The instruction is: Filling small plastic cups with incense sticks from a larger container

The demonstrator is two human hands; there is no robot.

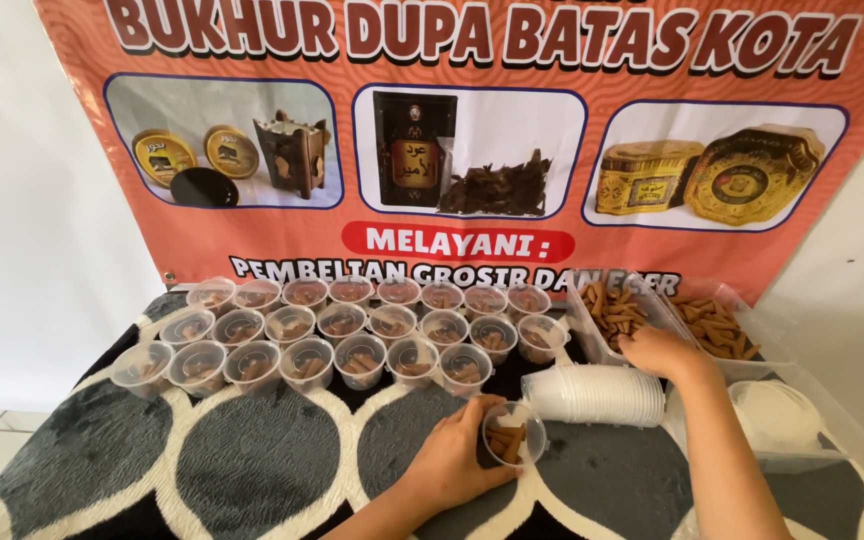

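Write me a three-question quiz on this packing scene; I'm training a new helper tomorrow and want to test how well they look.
1. True or false: the left hand holds a small clear cup with brown sticks in it.
2. Where is the right hand? A) on the stack of empty cups B) at the clear tray of brown sticks C) flat on the rug
3. How many rows of filled cups stand on the patterned rug?

Key: 1 true; 2 B; 3 three.
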